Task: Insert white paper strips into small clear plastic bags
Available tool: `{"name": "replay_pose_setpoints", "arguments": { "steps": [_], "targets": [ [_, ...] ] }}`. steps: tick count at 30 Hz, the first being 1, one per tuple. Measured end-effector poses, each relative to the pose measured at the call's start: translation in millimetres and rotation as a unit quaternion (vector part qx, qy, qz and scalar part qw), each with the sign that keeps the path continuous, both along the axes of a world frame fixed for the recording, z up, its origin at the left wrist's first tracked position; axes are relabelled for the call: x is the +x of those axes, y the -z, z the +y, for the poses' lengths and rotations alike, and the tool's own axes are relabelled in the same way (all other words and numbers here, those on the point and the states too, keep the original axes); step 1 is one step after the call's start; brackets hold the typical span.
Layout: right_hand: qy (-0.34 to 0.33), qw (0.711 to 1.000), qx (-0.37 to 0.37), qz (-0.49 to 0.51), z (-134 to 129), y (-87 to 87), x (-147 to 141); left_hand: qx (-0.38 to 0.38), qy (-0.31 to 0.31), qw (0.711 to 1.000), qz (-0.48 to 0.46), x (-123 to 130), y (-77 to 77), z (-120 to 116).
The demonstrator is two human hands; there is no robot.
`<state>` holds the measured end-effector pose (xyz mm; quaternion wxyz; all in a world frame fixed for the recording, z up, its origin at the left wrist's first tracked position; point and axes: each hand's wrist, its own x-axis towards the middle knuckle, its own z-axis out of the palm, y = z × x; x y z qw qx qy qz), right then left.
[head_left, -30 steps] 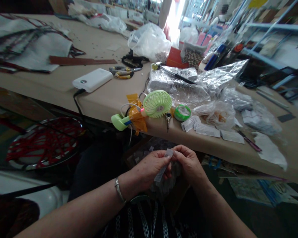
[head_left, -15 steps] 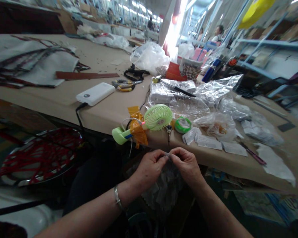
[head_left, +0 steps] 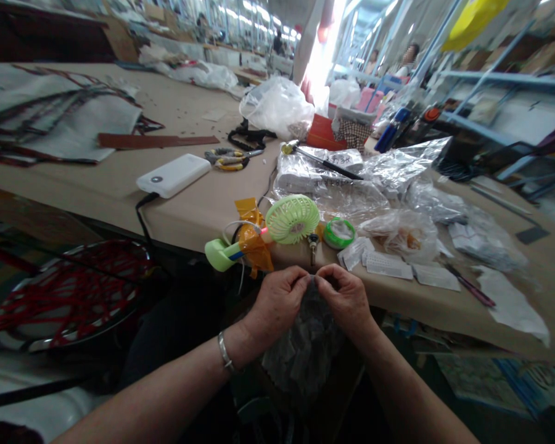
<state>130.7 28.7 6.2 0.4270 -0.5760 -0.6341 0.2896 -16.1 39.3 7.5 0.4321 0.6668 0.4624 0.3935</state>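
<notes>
My left hand (head_left: 281, 297) and my right hand (head_left: 345, 295) meet fingertip to fingertip just off the table's front edge. Both are pinched closed on a small pale piece (head_left: 311, 279), mostly hidden by the fingers, so its kind is unclear. Right above the fingertips, a slim metal-tipped tool (head_left: 313, 246) points downward at the table edge. Beneath my hands hangs a heap of pale, translucent pieces (head_left: 300, 357). A light-green fan (head_left: 292, 219) stands left of the metal tip, fixed with amber tape (head_left: 254, 243).
On the table (head_left: 180, 216) lie a white power bank (head_left: 173, 176), pliers (head_left: 226, 159), a green-rimmed tub (head_left: 339, 233), printed white cards (head_left: 388, 265), clear plastic bags (head_left: 398, 234) and a dark-red slim tool (head_left: 472, 288). A stool with red webbing (head_left: 74, 290) stands at left.
Both hands have risen slightly towards the metal tip, still pinched together. The pale piece shows less between the fingers. The whole view has shifted a little.
</notes>
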Motion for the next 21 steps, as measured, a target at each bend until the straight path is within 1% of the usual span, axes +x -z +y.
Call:
{"name": "replay_pose_setpoints", "arguments": {
  "steps": [8, 15, 21],
  "targets": [
    [0.002, 1.0, 0.013, -0.014, 2.3, 0.2, 0.4, 0.011, -0.005, 0.999, 0.038, 2.0, 3.4, 4.3],
    [0.004, 1.0, 0.025, -0.012, 3.8, 0.8, 0.2, 0.014, -0.003, 1.0, 0.02, 4.0, 6.6, 8.2],
    [0.002, 1.0, 0.026, -0.01, 5.3, 3.1, 0.4, 0.017, 0.003, 0.999, 0.027, 4.2, 9.5, 9.9]
  ]
}}
